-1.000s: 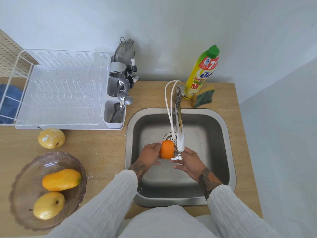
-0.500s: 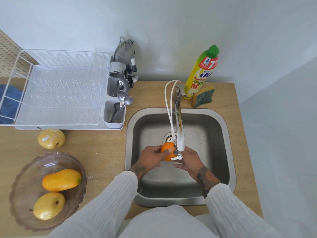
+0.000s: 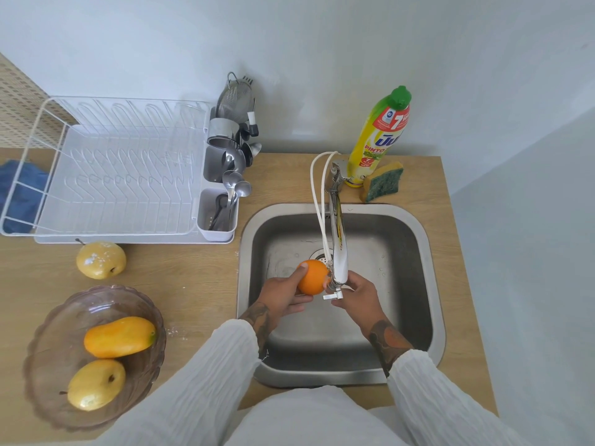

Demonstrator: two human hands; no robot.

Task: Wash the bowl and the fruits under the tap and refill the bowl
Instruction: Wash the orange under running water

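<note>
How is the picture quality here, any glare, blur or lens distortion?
Head view: soft, even daylight, only faint shadows; wide-angle lens bows the dish rack and counter edges; bright glare along the chrome tap and a sheen on the sink wall; focus is sharp, no motion blur on the orange.

So the sink (image 3: 418,355) sits right of center in the counter (image 3: 193,278), tap (image 3: 338,239) reaching over it from behind. Soap bottle (image 3: 380,136) and sponge (image 3: 383,181) are behind the sink. Dish rack (image 3: 112,175) is back left, cutlery holder (image 3: 219,217) on its right side. One pear (image 3: 100,259) sits just in front of the rack, and the bowl (image 3: 48,349) nearer still holds a mango (image 3: 119,336) and another pear (image 3: 96,384).
</note>
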